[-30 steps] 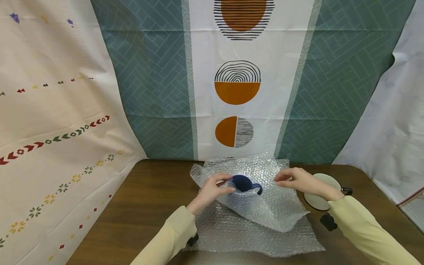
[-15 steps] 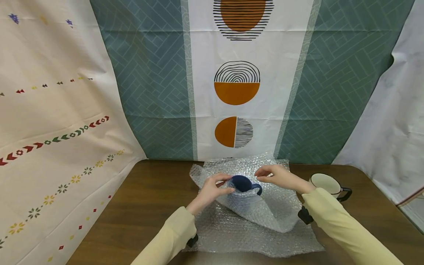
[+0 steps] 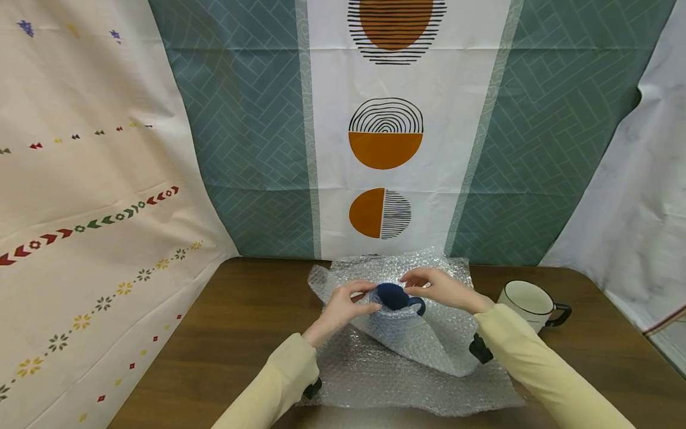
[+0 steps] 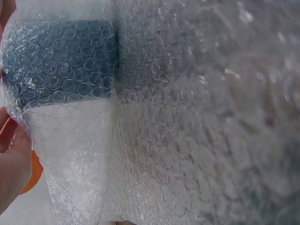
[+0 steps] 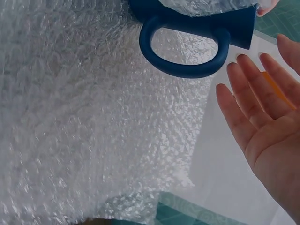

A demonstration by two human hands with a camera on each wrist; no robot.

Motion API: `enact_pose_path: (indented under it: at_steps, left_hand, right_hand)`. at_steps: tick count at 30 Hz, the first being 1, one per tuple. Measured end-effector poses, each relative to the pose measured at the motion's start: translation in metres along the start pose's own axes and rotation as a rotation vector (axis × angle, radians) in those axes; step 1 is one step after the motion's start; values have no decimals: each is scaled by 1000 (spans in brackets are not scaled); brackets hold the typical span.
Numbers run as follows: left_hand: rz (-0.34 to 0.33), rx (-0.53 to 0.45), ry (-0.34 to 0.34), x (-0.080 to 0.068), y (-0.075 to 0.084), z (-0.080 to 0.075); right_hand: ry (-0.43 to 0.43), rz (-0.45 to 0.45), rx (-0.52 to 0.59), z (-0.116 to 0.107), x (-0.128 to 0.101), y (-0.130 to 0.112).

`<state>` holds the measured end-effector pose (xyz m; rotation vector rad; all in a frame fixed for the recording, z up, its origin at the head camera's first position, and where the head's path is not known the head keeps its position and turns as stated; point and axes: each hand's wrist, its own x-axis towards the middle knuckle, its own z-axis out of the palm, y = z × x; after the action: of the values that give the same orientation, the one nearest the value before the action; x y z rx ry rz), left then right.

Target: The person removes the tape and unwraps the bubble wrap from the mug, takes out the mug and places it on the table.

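Note:
A dark blue mug point(image 3: 392, 297) stands on a sheet of bubble wrap point(image 3: 370, 381), with a flap of the wrap laid over its near and left side. My left hand point(image 3: 345, 307) holds the wrapped mug at its left, thumb in front and fingers behind. Bubbles cover the mug's blue wall point(image 4: 65, 61) in the left wrist view. The bare handle point(image 5: 187, 70) sticks out to the right. My right hand point(image 3: 442, 290) hovers beside the rim; in the right wrist view its fingers point(image 5: 251, 86) are extended, apart from the handle and holding nothing.
A cream enamel-look mug point(image 3: 527, 300) with a dark rim and black handle stands at the right, behind my right forearm. Under everything is a brown wooden table point(image 3: 230, 333). Patterned cloths point(image 3: 257, 149) hang behind and to both sides.
My right hand has moved left from near the cream mug to the blue mug's rim, uncovering the cream mug. The left hand has kept its hold and place.

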<state>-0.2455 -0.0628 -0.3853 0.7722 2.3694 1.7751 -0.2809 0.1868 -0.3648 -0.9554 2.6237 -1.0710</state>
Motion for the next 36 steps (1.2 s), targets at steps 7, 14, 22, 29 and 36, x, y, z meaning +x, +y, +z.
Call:
enact_pose_path:
  at_steps: [7,14,22,29,36]
  left_hand:
    - [-7,6,3,0,1,1]
    - [13,21,-16,6,-10,1]
    - [0,139,32,10,-26,-2]
    - [70,180,53,3,-17,-11]
    - [114,166,-31,-12,9,-26]
  right_hand:
    - [-64,30,86,8,3,8]
    - [-57,38,131,12,3,10]
    - [-44,55,159,13,4,9]
    - [-39,51,165,14,5,7]
    - [-37,48,157,12,3,8]
